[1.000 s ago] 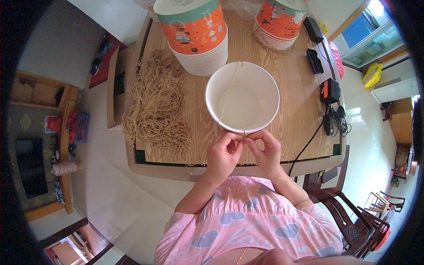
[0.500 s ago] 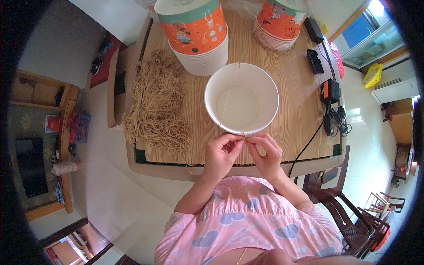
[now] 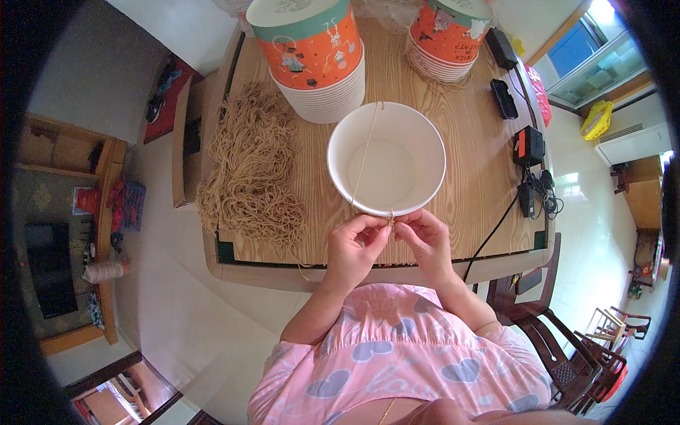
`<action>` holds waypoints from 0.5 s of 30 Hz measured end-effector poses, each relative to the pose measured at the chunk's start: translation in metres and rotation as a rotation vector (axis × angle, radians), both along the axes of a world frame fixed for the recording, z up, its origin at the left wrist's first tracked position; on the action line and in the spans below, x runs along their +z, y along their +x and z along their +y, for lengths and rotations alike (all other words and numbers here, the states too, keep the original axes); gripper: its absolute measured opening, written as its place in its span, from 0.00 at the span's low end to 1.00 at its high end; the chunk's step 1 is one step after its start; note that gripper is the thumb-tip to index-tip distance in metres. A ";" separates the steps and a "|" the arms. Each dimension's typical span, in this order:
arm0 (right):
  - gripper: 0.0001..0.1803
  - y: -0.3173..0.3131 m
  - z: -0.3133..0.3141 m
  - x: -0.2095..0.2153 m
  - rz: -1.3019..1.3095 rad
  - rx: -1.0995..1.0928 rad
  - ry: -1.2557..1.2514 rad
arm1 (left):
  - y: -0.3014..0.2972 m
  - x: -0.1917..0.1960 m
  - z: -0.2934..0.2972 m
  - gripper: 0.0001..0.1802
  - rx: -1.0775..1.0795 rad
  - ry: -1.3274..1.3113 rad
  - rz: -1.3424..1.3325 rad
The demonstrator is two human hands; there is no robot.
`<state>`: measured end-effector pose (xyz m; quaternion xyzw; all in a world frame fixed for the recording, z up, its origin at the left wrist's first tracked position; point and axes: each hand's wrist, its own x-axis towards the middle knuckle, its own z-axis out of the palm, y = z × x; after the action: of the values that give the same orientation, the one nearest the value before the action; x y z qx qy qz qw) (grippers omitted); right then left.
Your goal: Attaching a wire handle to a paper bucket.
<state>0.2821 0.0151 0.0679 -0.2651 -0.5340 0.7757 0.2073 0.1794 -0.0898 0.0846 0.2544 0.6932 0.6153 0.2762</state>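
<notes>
A white paper bucket (image 3: 386,166) stands upright near the table's front edge, its mouth facing me. One strand of tan string (image 3: 363,161) runs across the opening from the far rim to the near rim. At the near rim my left hand (image 3: 356,242) pinches the string between thumb and index finger. Right beside it my right hand (image 3: 423,239) is also closed in a pinch on the string, where a small knot or loop shows at the rim. A heap of loose tan string (image 3: 253,166) lies left of the bucket.
Behind the bucket rises a tall stack of orange and green paper buckets (image 3: 316,60); a second, similar stack (image 3: 448,39) stands at the far right. Black adapters and cables (image 3: 531,170) line the table's right edge. A dark wooden chair (image 3: 552,326) is at right.
My right fingers have shifted slightly, thumb now lower and index finger nearer the rim. The knot between my fingertips shows more plainly. The bucket has barely moved.
</notes>
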 end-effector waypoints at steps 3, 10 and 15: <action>0.03 -0.001 0.001 0.000 -0.006 0.004 0.017 | 0.000 -0.002 0.000 0.04 0.006 0.009 0.021; 0.04 -0.002 0.000 -0.001 -0.001 0.007 0.116 | 0.003 0.000 0.004 0.04 0.060 -0.042 0.237; 0.03 0.000 0.000 -0.005 -0.041 0.012 0.309 | 0.002 -0.001 0.004 0.04 0.055 -0.043 0.202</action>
<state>0.2824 0.0154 0.0631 -0.2427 -0.6527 0.6799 0.2298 0.1817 -0.0858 0.0834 0.2897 0.7374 0.5787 0.1934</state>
